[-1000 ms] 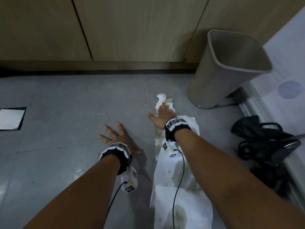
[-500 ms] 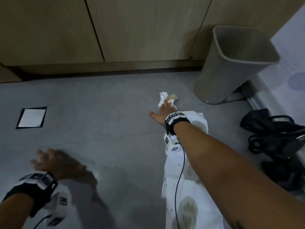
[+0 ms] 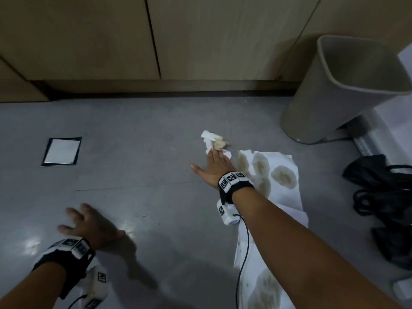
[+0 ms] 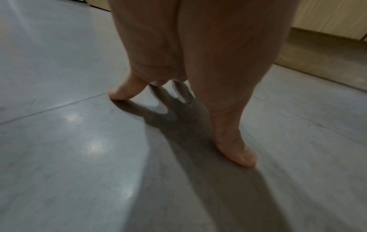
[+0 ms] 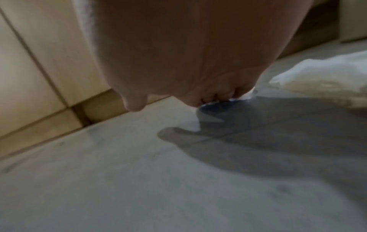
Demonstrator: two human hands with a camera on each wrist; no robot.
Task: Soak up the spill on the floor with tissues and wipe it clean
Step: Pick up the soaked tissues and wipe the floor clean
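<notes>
A crumpled white tissue [image 3: 211, 140], stained brown at its far end, lies on the grey floor [image 3: 145, 141]. My right hand [image 3: 214, 163] presses on it with straight fingers and the thumb spread to the left. In the right wrist view the fingertips [image 5: 210, 97] sit on the tissue's white edge [image 5: 245, 96]. My left hand [image 3: 89, 224] is spread on the bare floor at the lower left, holding nothing. Its fingertips [image 4: 121, 94] and thumb touch the floor. White tissue sheets [image 3: 281, 175] with brown wet patches lie flat under and right of my right forearm.
A grey waste bin [image 3: 347, 90] stands at the back right, close to the tissue. Wooden cabinet fronts [image 3: 200, 41] run along the back. A black bag with straps [image 3: 383, 197] lies at the right. A square floor plate [image 3: 62, 150] is at the left.
My left hand has moved from beside the right hand out to the lower left of the floor. My right hand has stayed on the crumpled tissue; more stained sheet shows beside it.
</notes>
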